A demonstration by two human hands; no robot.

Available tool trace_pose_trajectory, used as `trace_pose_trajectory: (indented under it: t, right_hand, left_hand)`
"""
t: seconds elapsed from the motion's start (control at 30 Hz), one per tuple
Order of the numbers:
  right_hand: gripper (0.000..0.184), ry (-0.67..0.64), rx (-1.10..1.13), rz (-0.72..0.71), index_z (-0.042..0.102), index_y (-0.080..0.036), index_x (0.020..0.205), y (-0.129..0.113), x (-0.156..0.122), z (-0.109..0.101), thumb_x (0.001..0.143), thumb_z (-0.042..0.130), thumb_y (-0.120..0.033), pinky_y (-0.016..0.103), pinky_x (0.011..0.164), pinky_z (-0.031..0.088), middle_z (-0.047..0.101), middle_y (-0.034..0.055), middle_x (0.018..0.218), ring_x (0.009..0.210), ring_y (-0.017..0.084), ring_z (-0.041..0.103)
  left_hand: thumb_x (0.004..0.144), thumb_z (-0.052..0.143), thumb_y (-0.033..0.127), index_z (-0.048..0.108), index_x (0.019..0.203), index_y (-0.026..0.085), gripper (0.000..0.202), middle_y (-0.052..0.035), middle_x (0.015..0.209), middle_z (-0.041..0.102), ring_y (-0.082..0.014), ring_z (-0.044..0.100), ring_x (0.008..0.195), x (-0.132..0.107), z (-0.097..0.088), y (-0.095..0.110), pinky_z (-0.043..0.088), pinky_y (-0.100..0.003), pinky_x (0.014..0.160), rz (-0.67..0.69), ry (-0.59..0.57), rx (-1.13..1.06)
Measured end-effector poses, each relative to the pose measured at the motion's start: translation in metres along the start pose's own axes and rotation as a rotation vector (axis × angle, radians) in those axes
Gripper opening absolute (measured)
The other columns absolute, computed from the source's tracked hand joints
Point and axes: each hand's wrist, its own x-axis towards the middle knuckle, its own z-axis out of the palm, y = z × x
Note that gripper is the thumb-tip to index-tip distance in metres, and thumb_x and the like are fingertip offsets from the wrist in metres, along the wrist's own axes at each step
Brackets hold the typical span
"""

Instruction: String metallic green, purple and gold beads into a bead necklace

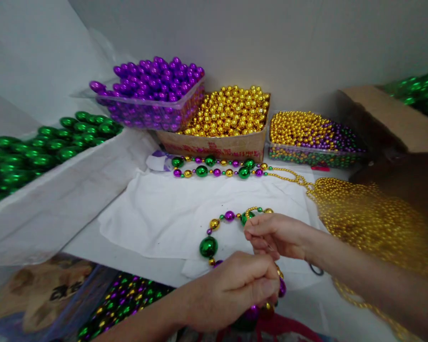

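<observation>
A strand of green, purple and gold beads [209,247] curves over the white cloth. My left hand [235,289] is closed in a pinch near the front of it, with beads showing under and beyond the fingers. Just above and to the right, my right hand [274,232] also pinches, thumb against fingers. A loop of small gold beads [251,209] and a large green bead lie at its fingertips. Between the two hands a thin line like thread shows faintly; where it is gripped is hidden by the fingers.
Behind stand a tub of purple beads [157,90], a box of gold beads [231,114] and a tub of small mixed beads [306,130]. A finished-looking strand [217,172] lies before them. Gold bead chains [371,223] heap at right; green beads [46,147] fill a left box.
</observation>
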Motion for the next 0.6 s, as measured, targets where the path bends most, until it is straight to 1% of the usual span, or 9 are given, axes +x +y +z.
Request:
trace_pose_trajectory:
  t: [0.07, 0.17, 0.27, 0.33, 0.4, 0.47, 0.5, 0.57, 0.6]
  right_hand:
    - [0.016, 0.008, 0.021, -0.088, 0.054, -0.014, 0.07, -0.006, -0.006, 0.01, 0.076, 0.063, -0.026, 0.018, 0.037, 0.025, 0.042, -0.0045, 0.049, 0.042, 0.008, 0.045]
    - [0.014, 0.049, 0.106, -0.232, 0.051, -0.015, 0.072, -0.011, -0.025, 0.023, 0.082, 0.057, -0.023, 0.018, 0.042, 0.027, 0.041, -0.0046, 0.054, 0.047, 0.008, 0.045]
    - [0.015, 0.063, 0.158, -0.332, 0.051, -0.016, 0.076, 0.0, -0.049, 0.031, 0.088, 0.052, -0.025, 0.02, 0.046, 0.029, 0.04, -0.0044, 0.057, 0.048, 0.007, 0.043]
    - [0.017, 0.096, 0.151, -0.377, 0.052, -0.016, 0.077, 0.015, -0.061, 0.033, 0.09, 0.052, -0.028, 0.021, 0.048, 0.031, 0.039, -0.0042, 0.057, 0.05, 0.008, 0.044]
    - [0.019, 0.14, 0.118, -0.405, 0.054, -0.016, 0.076, 0.034, -0.068, 0.032, 0.089, 0.054, -0.029, 0.022, 0.053, 0.034, 0.04, -0.004, 0.055, 0.051, 0.009, 0.045]
    - [0.02, 0.173, 0.099, -0.419, 0.054, -0.017, 0.074, 0.051, -0.072, 0.03, 0.089, 0.055, -0.03, 0.025, 0.059, 0.037, 0.04, -0.0045, 0.052, 0.051, 0.01, 0.044]
    - [0.021, 0.185, 0.1, -0.424, 0.053, -0.017, 0.073, 0.058, -0.072, 0.028, 0.089, 0.055, -0.03, 0.027, 0.063, 0.038, 0.04, -0.005, 0.051, 0.05, 0.009, 0.044]
    - [0.023, 0.212, 0.118, -0.441, 0.052, -0.017, 0.071, 0.067, -0.071, 0.024, 0.089, 0.056, -0.031, 0.03, 0.071, 0.039, 0.038, -0.0065, 0.05, 0.048, 0.009, 0.041]
    - [0.023, 0.222, 0.131, -0.451, 0.051, -0.018, 0.071, 0.07, -0.069, 0.022, 0.089, 0.056, -0.031, 0.031, 0.074, 0.039, 0.037, -0.0073, 0.049, 0.047, 0.008, 0.04]
  left_hand:
    - [0.094, 0.038, 0.031, 0.049, 0.074, 0.017, 0.027, 0.0004, 0.07, 0.05, -0.0111, 0.044, 0.065, -0.002, 0.002, -0.001, 0.034, -0.024, 0.064, 0.01, -0.003, 0.107]
    - [0.094, 0.038, 0.033, 0.049, 0.075, 0.017, 0.028, 0.0002, 0.071, 0.048, -0.0113, 0.042, 0.066, -0.007, 0.001, -0.011, 0.032, -0.024, 0.064, -0.048, 0.101, 0.128]
    - [0.092, 0.043, 0.035, 0.05, 0.075, 0.016, 0.026, 0.0005, 0.068, 0.047, -0.011, 0.043, 0.063, -0.011, 0.002, -0.024, 0.034, -0.024, 0.061, -0.101, 0.265, -0.167]
    - [0.09, 0.047, 0.035, 0.048, 0.074, 0.016, 0.025, 0.0017, 0.063, 0.045, -0.0102, 0.041, 0.057, -0.011, 0.006, -0.032, 0.036, -0.025, 0.059, -0.075, 0.348, -0.436]
    - [0.088, 0.049, 0.034, 0.047, 0.072, 0.016, 0.024, 0.0026, 0.06, 0.043, -0.009, 0.037, 0.053, -0.011, 0.01, -0.037, 0.035, -0.024, 0.056, -0.032, 0.388, -0.634]
    - [0.088, 0.049, 0.032, 0.046, 0.071, 0.017, 0.023, 0.0028, 0.058, 0.042, -0.0085, 0.035, 0.052, -0.012, 0.013, -0.039, 0.033, -0.023, 0.053, -0.005, 0.382, -0.702]
    - [0.088, 0.048, 0.032, 0.046, 0.071, 0.017, 0.023, 0.0024, 0.059, 0.043, -0.0089, 0.037, 0.052, -0.014, 0.013, -0.038, 0.032, -0.023, 0.053, -0.008, 0.355, -0.672]
    - [0.09, 0.045, 0.031, 0.049, 0.073, 0.017, 0.023, 0.0011, 0.062, 0.046, -0.0106, 0.042, 0.057, -0.02, 0.011, -0.032, 0.036, -0.025, 0.057, -0.056, 0.27, -0.496]
    - [0.092, 0.043, 0.03, 0.05, 0.075, 0.017, 0.022, 0.0004, 0.065, 0.049, -0.0116, 0.045, 0.06, -0.023, 0.008, -0.027, 0.039, -0.027, 0.063, -0.076, 0.215, -0.352]
